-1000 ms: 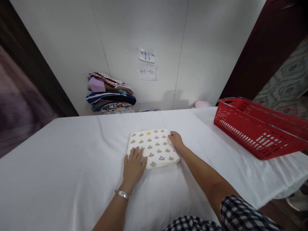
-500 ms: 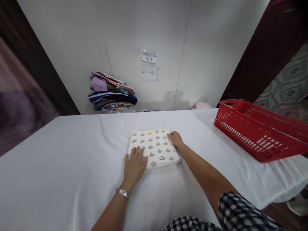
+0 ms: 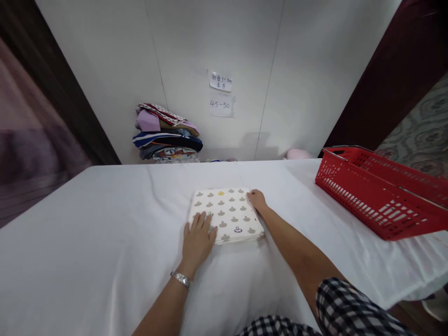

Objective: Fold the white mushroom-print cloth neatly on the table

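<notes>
Patterned cloth (image 3: 227, 215) lies fully folded, square; left hand (image 3: 198, 239) flat on near-left corner, right hand (image 3: 258, 201) open at far-right edge, neither gripping.

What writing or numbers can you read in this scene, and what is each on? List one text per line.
"45-50": handwritten on the lower paper note on the wall.
Upper paper note: handwritten characters, too small and blurred to read.
Folded cloth: printed shapes only, no words.
Red basket: no readable label.

Matt printed cloth square (image 3: 227, 215) on a smooth white cloth-covered table (image 3: 105, 219); glossy red plastic basket (image 3: 378, 196).
</notes>
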`<state>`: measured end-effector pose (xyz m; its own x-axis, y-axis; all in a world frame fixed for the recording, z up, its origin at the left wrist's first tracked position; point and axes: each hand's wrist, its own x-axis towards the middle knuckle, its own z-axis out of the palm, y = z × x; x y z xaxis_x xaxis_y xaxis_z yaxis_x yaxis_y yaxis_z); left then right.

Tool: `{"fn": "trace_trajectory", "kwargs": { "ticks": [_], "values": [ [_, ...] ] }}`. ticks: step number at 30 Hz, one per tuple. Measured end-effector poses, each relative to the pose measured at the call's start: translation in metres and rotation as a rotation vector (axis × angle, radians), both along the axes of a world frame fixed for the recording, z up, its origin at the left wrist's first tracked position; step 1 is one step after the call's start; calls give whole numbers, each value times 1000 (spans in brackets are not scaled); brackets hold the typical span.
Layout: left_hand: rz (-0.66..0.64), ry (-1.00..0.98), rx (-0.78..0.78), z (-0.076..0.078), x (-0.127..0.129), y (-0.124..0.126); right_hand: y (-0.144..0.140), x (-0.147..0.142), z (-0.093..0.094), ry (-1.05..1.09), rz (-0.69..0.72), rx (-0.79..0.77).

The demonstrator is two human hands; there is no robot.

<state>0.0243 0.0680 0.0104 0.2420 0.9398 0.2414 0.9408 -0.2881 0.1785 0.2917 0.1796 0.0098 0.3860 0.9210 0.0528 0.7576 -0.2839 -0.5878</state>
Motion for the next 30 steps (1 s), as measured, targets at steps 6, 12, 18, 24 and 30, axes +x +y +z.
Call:
{"fn": "trace_trajectory", "kwargs": {
  "ticks": [6,12,18,24,30],
  "values": [
    [1,1,14,-1,0,0,16,-3,3,-34,-23,-15],
    [-3,-13,31,-2,0,-1,16,-5,1,-86,-27,-37],
    [-7,-32,37,-2,0,-1,2,-17,18,-170,52,-13],
    [-8,-47,59,-3,0,-2,-10,-66,44,-323,408,25],
    [-7,-35,59,-1,1,-4,-10,-91,33,-383,602,-15]
  ]
}}
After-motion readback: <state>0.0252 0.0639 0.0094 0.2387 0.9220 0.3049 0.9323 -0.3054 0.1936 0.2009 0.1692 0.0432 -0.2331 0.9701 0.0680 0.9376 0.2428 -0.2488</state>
